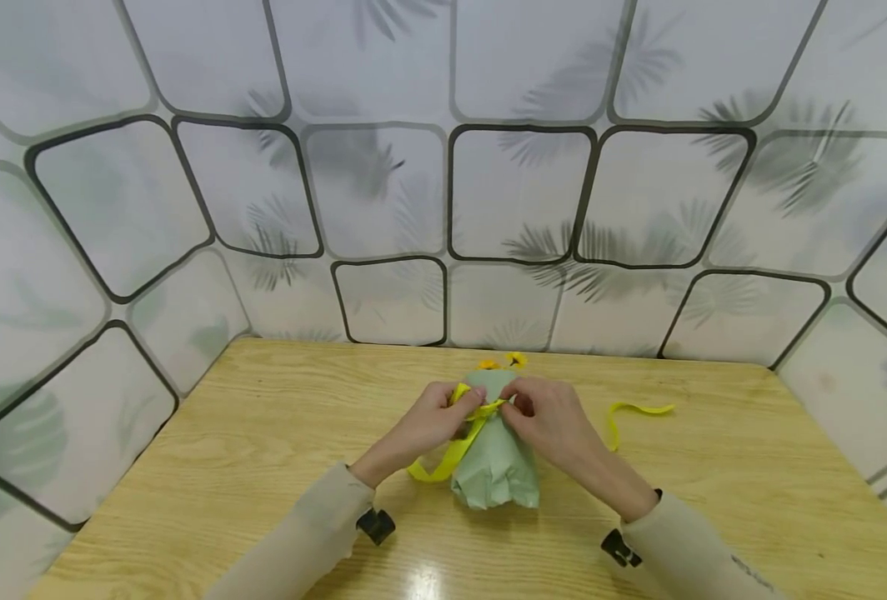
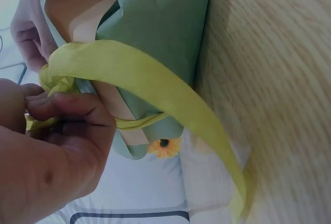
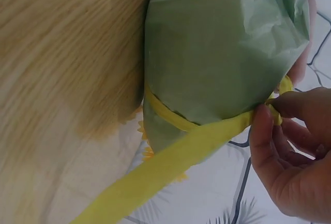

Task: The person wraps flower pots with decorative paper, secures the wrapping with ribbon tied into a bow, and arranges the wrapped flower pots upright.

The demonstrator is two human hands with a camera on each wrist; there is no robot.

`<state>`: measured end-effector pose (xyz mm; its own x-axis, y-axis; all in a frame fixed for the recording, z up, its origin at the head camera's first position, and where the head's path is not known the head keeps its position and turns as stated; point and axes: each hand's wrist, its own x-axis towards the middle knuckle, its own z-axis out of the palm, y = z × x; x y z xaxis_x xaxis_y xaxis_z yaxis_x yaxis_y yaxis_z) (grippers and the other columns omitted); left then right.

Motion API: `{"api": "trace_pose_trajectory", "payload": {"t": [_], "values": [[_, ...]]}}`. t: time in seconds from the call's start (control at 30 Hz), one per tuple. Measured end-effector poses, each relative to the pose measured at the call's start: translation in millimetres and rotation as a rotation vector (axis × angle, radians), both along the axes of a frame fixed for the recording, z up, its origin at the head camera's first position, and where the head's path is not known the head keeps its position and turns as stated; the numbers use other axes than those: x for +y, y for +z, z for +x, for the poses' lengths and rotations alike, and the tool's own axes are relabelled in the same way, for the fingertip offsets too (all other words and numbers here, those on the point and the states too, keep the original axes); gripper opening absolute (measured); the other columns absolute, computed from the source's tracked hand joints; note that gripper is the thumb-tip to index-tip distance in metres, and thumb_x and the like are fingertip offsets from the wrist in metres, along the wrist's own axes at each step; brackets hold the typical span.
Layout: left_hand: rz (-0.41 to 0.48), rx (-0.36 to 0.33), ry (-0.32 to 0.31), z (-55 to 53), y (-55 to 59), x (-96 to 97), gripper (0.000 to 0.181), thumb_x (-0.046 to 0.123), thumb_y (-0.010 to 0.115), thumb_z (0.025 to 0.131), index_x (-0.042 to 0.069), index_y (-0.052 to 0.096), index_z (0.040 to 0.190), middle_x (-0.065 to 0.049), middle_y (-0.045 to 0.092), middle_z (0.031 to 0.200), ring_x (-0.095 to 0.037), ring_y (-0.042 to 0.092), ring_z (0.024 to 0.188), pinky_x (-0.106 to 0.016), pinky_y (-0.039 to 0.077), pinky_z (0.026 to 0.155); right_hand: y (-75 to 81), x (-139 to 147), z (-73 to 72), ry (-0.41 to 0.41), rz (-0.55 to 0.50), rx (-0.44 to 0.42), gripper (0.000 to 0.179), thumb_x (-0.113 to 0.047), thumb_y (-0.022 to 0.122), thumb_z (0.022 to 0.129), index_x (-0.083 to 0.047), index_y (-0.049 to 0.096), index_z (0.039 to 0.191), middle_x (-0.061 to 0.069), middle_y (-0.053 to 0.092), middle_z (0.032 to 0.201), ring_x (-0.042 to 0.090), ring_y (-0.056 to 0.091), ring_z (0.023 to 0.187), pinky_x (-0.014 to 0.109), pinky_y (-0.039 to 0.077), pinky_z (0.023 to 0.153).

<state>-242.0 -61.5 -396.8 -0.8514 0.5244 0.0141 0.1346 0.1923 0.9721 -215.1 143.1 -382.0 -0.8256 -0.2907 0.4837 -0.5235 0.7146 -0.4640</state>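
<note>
A bouquet wrapped in green paper lies on the table, its yellow-orange flowers poking out at the far end. Around its middle runs a yellow ribbon, knotted or looped on top. My left hand pinches the ribbon at the knot, and one ribbon length hangs down on that side. Opposite it, my right hand pinches the ribbon between thumb and forefinger. In the right wrist view a ribbon tail trails from these fingers past the wrapping. A brown paper layer shows inside the green.
The bouquet rests on a wooden table. To the right, the end of a yellow ribbon lies curved on the wood. A patterned pale curtain stands behind the table's far edge and along both sides.
</note>
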Motion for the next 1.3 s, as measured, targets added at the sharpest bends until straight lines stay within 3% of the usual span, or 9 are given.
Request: {"api": "trace_pose_trajectory", "payload": {"t": [0.17,0.3,0.53,0.63,0.7,0.8,0.93,1.03,1.3], "values": [[-0.092,0.016,0.027,-2.3,-3.7,2.9,0.025,0.035,0.059,0.105,0.010,0.061,0.099,0.000,0.050,0.069,-0.012,0.044,0.059,-0.023,0.041,0.059,-1.6,1.2,1.1,0.013,-0.026,0.007,0.011,0.001,0.070,0.089,-0.009,0.072,0.088,-0.003,0.064,0.067,-0.001,0.050,0.057,0.019,0.044,0.053],[-0.131,0.087,0.024,-3.5,-5.6,4.9,0.022,0.033,0.061,0.104,0.014,0.065,0.115,0.000,0.056,0.074,-0.011,0.048,0.061,-0.023,0.043,0.060,-1.0,2.6,2.7,0.024,-0.040,-0.009,0.012,0.003,0.069,0.089,-0.009,0.071,0.089,-0.002,0.067,0.069,0.001,0.054,0.059,0.019,0.046,0.054],[-0.134,0.153,0.068,-0.1,-4.6,7.1,0.020,0.030,0.048,0.110,0.015,0.060,0.116,0.005,0.041,0.060,-0.009,0.033,0.048,-0.022,0.034,0.049,2.9,8.4,8.1,0.101,-0.019,-0.018,0.002,-0.006,0.076,0.089,-0.008,0.075,0.089,-0.001,0.072,0.076,0.005,0.065,0.066,0.018,0.053,0.059],[-0.130,0.159,0.075,-0.1,-3.3,7.2,0.020,0.030,0.046,0.110,0.015,0.058,0.117,0.005,0.037,0.058,-0.009,0.029,0.046,-0.022,0.032,0.047,6.3,9.4,8.3,0.123,-0.018,-0.036,0.016,-0.016,0.074,0.094,-0.013,0.076,0.078,-0.006,0.068,0.070,0.001,0.060,0.063,0.017,0.050,0.057],[-0.124,0.159,0.075,-0.4,-2.4,7.0,0.020,0.030,0.046,0.110,0.015,0.058,0.116,0.005,0.037,0.057,-0.009,0.029,0.045,-0.022,0.031,0.046,9.1,8.3,7.3,0.108,-0.019,-0.064,0.027,-0.020,0.070,0.098,-0.015,0.072,0.071,-0.008,0.061,0.063,-0.001,0.052,0.057,0.017,0.044,0.053],[-0.103,0.152,0.060,-1.2,-2.3,6.9,0.020,0.030,0.046,0.111,0.014,0.057,0.116,0.004,0.038,0.057,-0.009,0.028,0.044,-0.023,0.030,0.045,11.5,5.5,4.5,0.052,-0.002,-0.117,0.026,-0.022,0.067,0.100,-0.013,0.074,0.076,-0.008,0.057,0.058,0.000,0.043,0.052,0.019,0.038,0.050],[-0.072,0.122,0.040,-1.4,-2.3,5.8,0.022,0.030,0.045,0.111,0.012,0.057,0.118,0.004,0.039,0.058,-0.009,0.028,0.045,-0.023,0.030,0.046,11.7,2.1,1.4,0.004,-0.016,-0.206,0.012,-0.016,0.069,0.097,-0.010,0.079,0.092,-0.005,0.066,0.067,0.003,0.050,0.057,0.021,0.044,0.054],[-0.069,0.104,0.048,-0.8,-2.5,3.5,0.024,0.031,0.045,0.111,0.012,0.057,0.122,0.003,0.040,0.059,-0.010,0.030,0.048,-0.023,0.033,0.049,11.7,1.8,1.4,-0.021,-0.093,-0.277,0.013,-0.012,0.066,0.095,-0.011,0.078,0.092,0.000,0.070,0.077,0.008,0.056,0.062,0.025,0.049,0.057],[-0.120,0.081,0.069,-0.1,-1.6,-4.3,0.025,0.033,0.049,0.110,0.013,0.058,0.122,0.001,0.055,0.074,-0.012,0.044,0.060,-0.023,0.041,0.059,13.4,3.8,-0.9,-0.024,-0.518,-0.547,0.019,-0.018,0.056,0.105,-0.002,0.066,0.109,0.012,0.065,0.096,0.021,0.065,0.068,0.038,0.058,0.055]]}}
